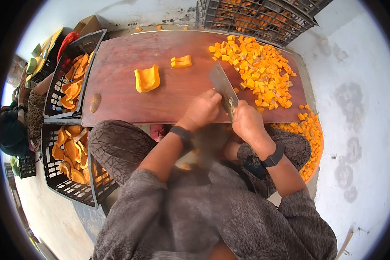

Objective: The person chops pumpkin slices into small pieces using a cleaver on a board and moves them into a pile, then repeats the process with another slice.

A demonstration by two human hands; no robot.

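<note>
My right hand (248, 122) is closed around the handle of a cleaver (223, 86), its wide blade angled up and away over the wooden board (121, 104). Beside the blade is my left hand (205, 108), fingers curled in; what they hold, if anything, is hidden. A large curved pumpkin piece (147, 78) and a smaller pumpkin chunk (181, 61) lie beyond my left hand. To the right of the blade spreads a heap of diced pumpkin (264, 71), and a few cubes sit close to the cleaver.
Black crates of pumpkin slices (76, 154) (73, 86) stand along the left. An orange tub (320, 147) of pumpkin cubes is below the board's right end. Stacked crates (251, 21) rise behind. A pumpkin end piece (95, 103) lies near the left edge. Another person (15, 125) is far left.
</note>
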